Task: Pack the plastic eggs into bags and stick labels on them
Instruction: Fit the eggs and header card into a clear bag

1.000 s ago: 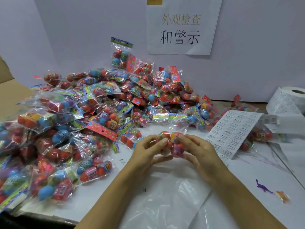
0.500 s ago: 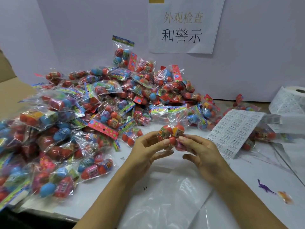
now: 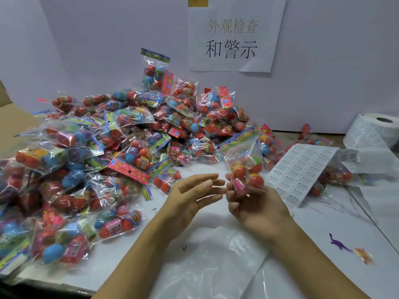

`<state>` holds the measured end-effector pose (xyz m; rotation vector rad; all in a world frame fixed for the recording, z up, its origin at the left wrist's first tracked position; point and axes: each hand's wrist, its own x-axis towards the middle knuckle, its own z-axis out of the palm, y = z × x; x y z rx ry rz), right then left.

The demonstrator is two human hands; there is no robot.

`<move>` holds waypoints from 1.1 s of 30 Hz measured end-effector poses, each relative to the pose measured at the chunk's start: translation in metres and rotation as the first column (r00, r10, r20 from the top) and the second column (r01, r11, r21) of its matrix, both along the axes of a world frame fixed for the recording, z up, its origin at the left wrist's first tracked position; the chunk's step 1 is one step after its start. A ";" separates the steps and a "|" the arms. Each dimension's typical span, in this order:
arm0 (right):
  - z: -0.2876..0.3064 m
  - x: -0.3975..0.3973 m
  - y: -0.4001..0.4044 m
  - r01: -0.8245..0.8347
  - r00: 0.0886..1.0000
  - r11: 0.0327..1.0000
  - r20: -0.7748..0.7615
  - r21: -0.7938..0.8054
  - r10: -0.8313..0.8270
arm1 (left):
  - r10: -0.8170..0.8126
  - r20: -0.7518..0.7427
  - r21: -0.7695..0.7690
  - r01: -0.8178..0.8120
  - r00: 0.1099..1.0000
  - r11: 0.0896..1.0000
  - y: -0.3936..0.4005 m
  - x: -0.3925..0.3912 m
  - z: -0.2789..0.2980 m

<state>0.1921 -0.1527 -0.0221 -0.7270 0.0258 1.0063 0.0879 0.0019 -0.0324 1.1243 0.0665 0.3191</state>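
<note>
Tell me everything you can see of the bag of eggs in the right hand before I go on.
The bag of eggs is a small clear crinkly plastic bag holding several plastic eggs, red, orange, green and pink. A colourful printed strip closes its top end, which points up and to the left. The right hand grips its lower end, fingers curled round it, holding it above the white table. The left hand is open beside it, not touching. Whether a label is on it cannot be told.

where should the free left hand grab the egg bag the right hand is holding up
Take the flat header strip at the top of the bag, coming from the left with a thumb-and-finger grip. The bag stands upright in the right hand, eggs bulging low, so the strip is the thin, free part. The left hand is open beside it.
</note>
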 end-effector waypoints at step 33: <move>0.004 -0.017 0.002 0.054 0.946 0.998 0.322 -0.038 -0.039 | 0.097 0.103 -0.672 -0.003 0.990 0.741 0.023 -0.001 0.005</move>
